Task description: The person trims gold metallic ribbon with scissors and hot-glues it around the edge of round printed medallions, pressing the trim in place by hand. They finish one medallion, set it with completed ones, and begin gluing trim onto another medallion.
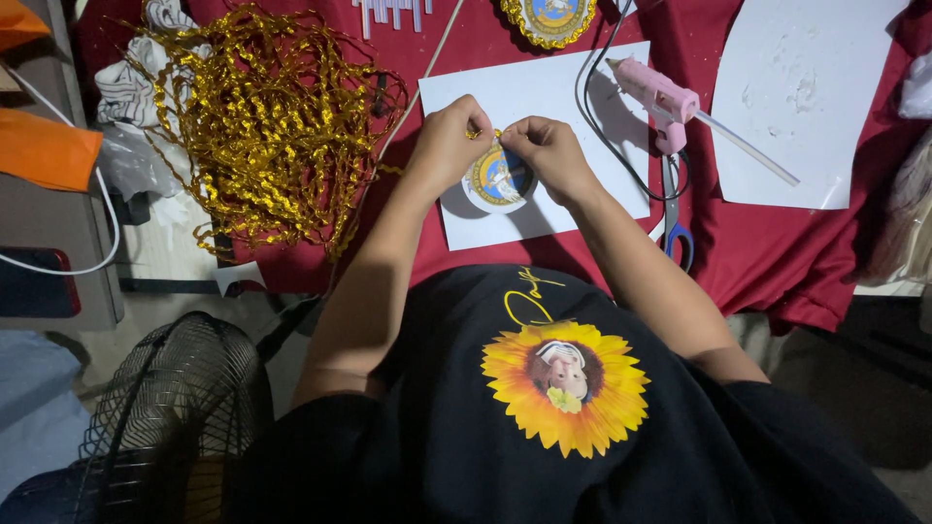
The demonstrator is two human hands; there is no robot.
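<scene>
Gold trim (482,133) at the badge's (499,181) twelve o'clock is pinched by both hands, left (449,142) and right (549,153); press evenly along the rim.

**Hands at round badge on white sheet**

The left hand (449,141) and the right hand (550,150) met above a round badge (497,181), pinching a short gold trim piece (485,133) at its upper edge. The badge lay on a white sheet (544,92) over red cloth (767,252). A pink glue gun (660,97) rested just right of the hands, scissors (677,228) below it. Tangled gold ribbon (272,116) lay to the left.
</scene>
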